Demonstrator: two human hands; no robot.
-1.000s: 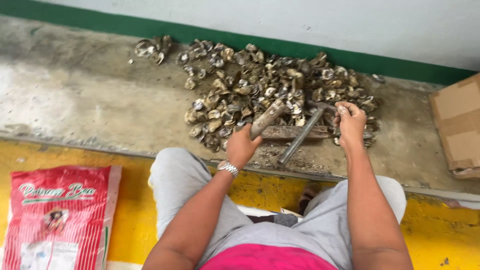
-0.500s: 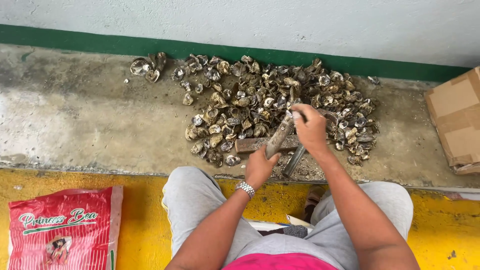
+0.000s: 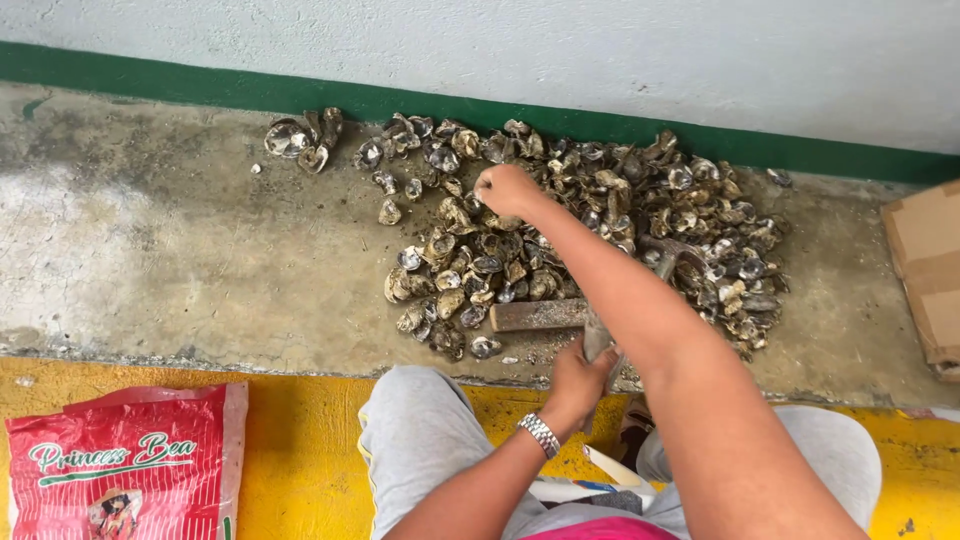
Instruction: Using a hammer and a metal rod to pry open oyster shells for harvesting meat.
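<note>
A heap of grey-brown oyster shells (image 3: 600,210) lies on a concrete ledge (image 3: 200,260) against the wall. My right hand (image 3: 505,190) reaches across to the heap's far left part, fingers curled down around a shell there. My left hand (image 3: 580,378), with a metal watch on the wrist, stays close to my knees and grips the grey handle of a hammer (image 3: 662,258). The hammer's head rests among the shells, partly hidden by my right forearm. A short wooden block (image 3: 535,315) lies at the near edge of the heap, just left of my left hand.
A red printed plastic bag (image 3: 120,465) lies on the yellow floor at lower left. A cardboard box (image 3: 925,270) stands at the right edge of the ledge. A few separate shells (image 3: 295,138) sit left of the heap. A green stripe runs along the wall's foot.
My right hand has left the block area and stretched up-left into the heap. My left hand has drawn back toward my knees and now has the hammer handle.
</note>
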